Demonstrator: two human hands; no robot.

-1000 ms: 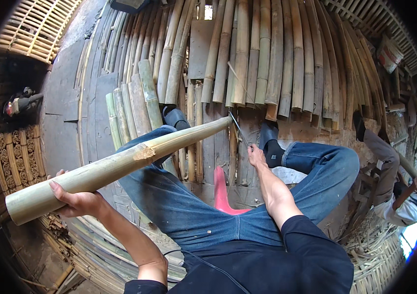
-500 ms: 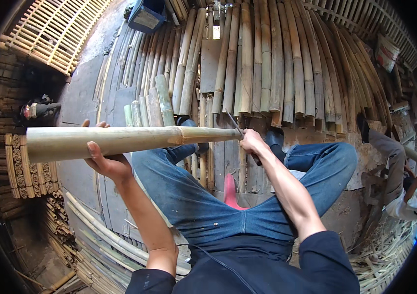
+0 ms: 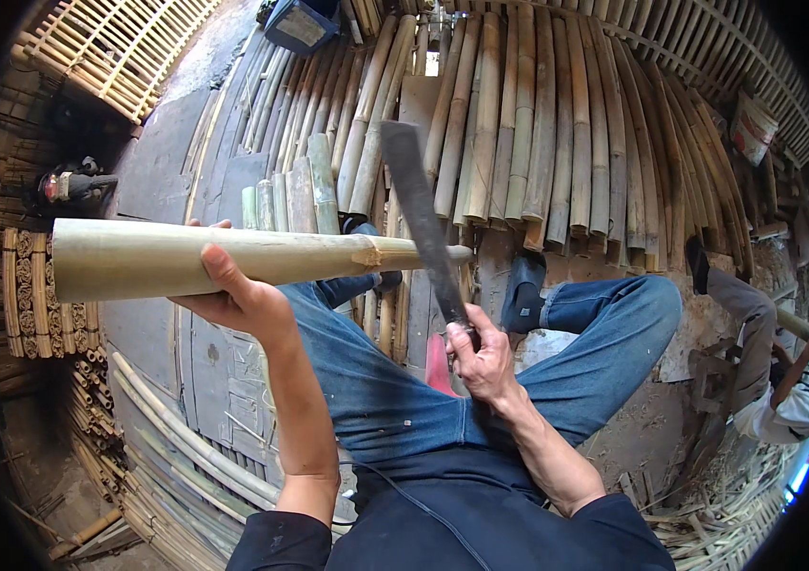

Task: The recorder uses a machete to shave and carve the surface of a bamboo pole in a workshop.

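My left hand [image 3: 233, 297] holds a thick, pale green bamboo pole [image 3: 262, 262] near its wide end, thumb on the near side and fingertips showing over the far edge. The pole lies level across the view above my lap, its thin-looking end to the right. In my right hand [image 3: 483, 360] is a machete [image 3: 416, 195], gripped by its handle. Its dark, broad blade points away from me and crosses in front of the pole near the right end; whether blade and bamboo touch, I cannot tell. A pinkish-red object [image 3: 439, 365] shows between my thighs.
A row of long bamboo poles [image 3: 519, 124] lies ahead of my feet, with short bamboo pieces [image 3: 300, 195] at its left. Bundled sticks [image 3: 48, 295] stand left. Long strips [image 3: 186, 443] lie lower left. Another person [image 3: 790, 381] sits at the right. A blue bin [image 3: 302, 24] stands far off.
My right hand has moved nearer to me, and the machete has swung from lying edge-on near the pole's end to an upright slant with its flat showing. The left hand still holds the pole.
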